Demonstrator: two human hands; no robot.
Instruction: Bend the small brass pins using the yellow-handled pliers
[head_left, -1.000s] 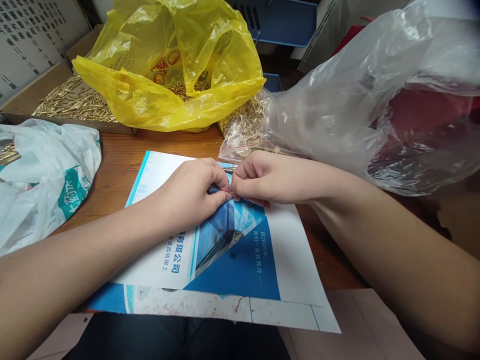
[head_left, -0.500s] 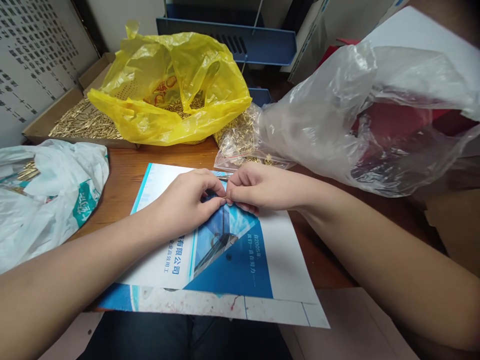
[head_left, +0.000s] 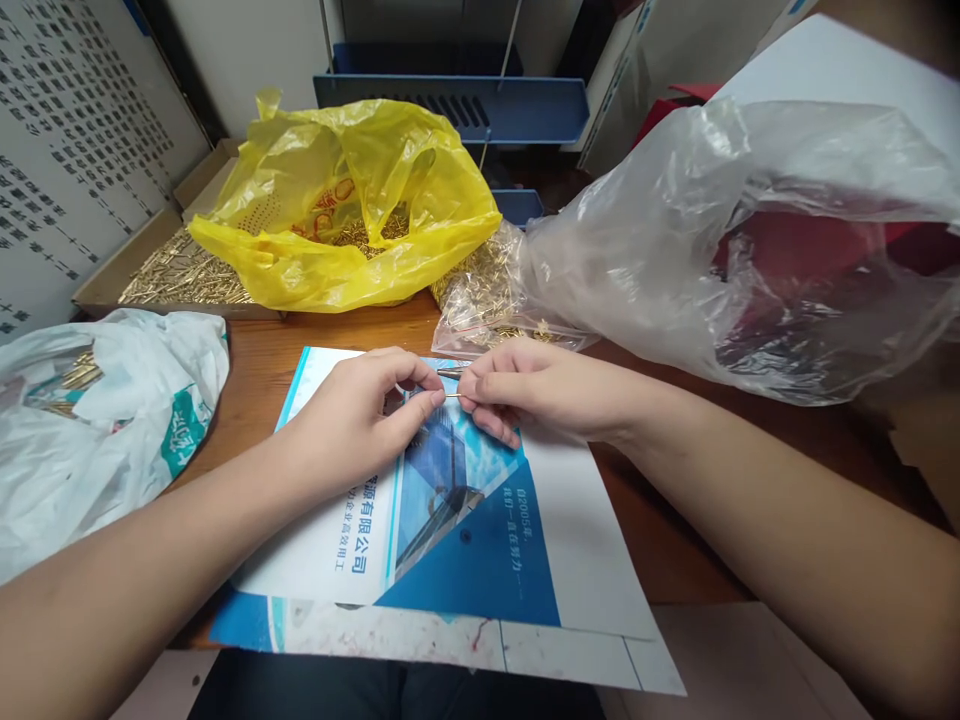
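Over a printed blue-and-white sheet (head_left: 487, 560), both hands meet at a thin brass-coloured pin (head_left: 452, 395). My left hand (head_left: 382, 400) pinches its left end between thumb and forefinger. On the other end, my right hand (head_left: 521, 385) is closed with thumb against forefinger, the remaining fingers curled under. A short stretch of the pin shows between the fingertips. Just behind it, a dark pointed metal tool (head_left: 450, 372) sticks out beside my right hand; whether it lies on the sheet or is held there, I cannot tell.
A yellow plastic bag (head_left: 420, 280) of small brass pieces stands at the back, beside a cardboard box (head_left: 97, 290) of brass pins. A clear zip bag (head_left: 480, 310) holds more. White bag (head_left: 150, 400) at left, large clear bag (head_left: 637, 260) at right, on a wooden table (head_left: 255, 350).
My fingertips have drawn slightly apart, so more of the brass pin shows between them. The whole view has shifted a little, with things sitting lower in the picture.
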